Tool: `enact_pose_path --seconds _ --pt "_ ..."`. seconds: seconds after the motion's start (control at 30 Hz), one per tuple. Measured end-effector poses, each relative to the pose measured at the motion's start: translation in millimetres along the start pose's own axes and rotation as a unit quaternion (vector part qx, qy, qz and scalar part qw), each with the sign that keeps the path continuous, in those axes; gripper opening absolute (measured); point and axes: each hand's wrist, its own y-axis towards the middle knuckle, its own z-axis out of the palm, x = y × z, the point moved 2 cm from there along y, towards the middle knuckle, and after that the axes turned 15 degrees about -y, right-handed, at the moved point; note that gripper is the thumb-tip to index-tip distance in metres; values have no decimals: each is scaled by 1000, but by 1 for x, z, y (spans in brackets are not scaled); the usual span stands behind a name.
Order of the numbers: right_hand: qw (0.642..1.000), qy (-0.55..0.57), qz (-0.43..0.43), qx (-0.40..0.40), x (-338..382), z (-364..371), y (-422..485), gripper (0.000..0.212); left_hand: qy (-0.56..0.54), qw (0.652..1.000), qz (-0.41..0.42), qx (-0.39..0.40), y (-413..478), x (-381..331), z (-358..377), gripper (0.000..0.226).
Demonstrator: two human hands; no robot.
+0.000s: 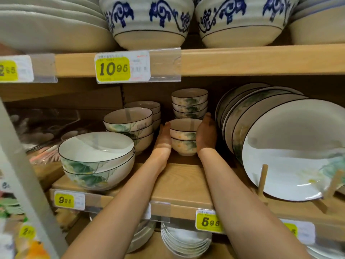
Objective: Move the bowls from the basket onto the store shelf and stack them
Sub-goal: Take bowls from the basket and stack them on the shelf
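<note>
Bowls (183, 136), two small glazed ones nested, sit mid-shelf (179, 182); my left hand (163, 138) and right hand (205, 134) cup their sides. I judge them slick, breakable: grip low, both sides.

Two bare forearms entered from the near edge of the view and narrowed toward the wrists. No sleeve, cuff, watch, bracelet or glove was visible on either arm; both were uncovered along their whole visible length. The left hand (162, 136) appeared as a slim, flat shape seen edge-on, its fingers lying close together, with shelf shadow over it and a sharp shadow line across the wrist. The right hand (206, 134) appeared broader, seen from the back, likewise in deep shadow, so that nails and knuckle detail could not be made out. No ring was discernible on either hand. Both forearms looked smooth and unmarked.
</note>
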Motion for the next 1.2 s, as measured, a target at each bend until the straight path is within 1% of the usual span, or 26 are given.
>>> enact_pose_path --seconds 0.07,0.1,0.13,0.2,0.27,0.3,0.37,0.4,0.47,0.5,0.6,0.7,0.8,0.87,0.97,1.13,1.2 --pt "998 -28 -51 -28 14 -6 -14 50 23 999 8 -40 -15 -11 -4 54" --pt "995 -39 -80 -38 21 -9 -24 50 45 998 12 -44 -29 -17 -8 51" --pt "993 -47 -104 -38 27 -12 -35 50 64 997 23 -27 -48 -24 -12 45" --pt "991 -33 -126 -11 32 -17 -66 45 73 994 57 59 -95 -41 -20 27" --pt "988 9 -155 9 37 -27 -104 32 60 986 93 127 -141 -56 -35 21" --pt "984 23 -177 28 41 -33 -124 28 53 982 105 148 -163 -63 -46 23" --pt "970 81 -199 117 45 -35 -163 21 36 978 115 172 -202 -75 -77 33" --pt "959 109 -196 171 43 -32 -183 21 27 978 113 175 -219 -79 -96 35" --pt "945 135 -172 243 33 -22 -222 23 17 980 107 167 -251 -85 -139 38" --pt "940 144 -157 268 27 -16 -243 24 14 983 107 150 -264 -87 -162 38" --pt "930 141 -121 317 5 14 -309 30 17 993 95 67 -300 -91 -244 38" --pt "918 104 -62 378 -29 59 -370 31 35 996 60 -48 -325 -92 -340 30" --pt "897 42 6 441 -72 111 -424 31 26 978 -14 -205 -341 -86 -436 32" --pt "880 -17 53 472 -103 145 -454 29 10 960 -34 -277 -355 -81 -489 29" --pt "839 -97 111 524 -142 184 -492 25 6 938 -47 -344 -373 -71 -553 26" --pt "803 -188 145 547 -188 245 -526 15 10 911 -93 -401 -359 -52 -628 23" --pt "790 -203 157 557 -205 277 -532 19 13 906 -112 -408 -344 -43 -653 22"
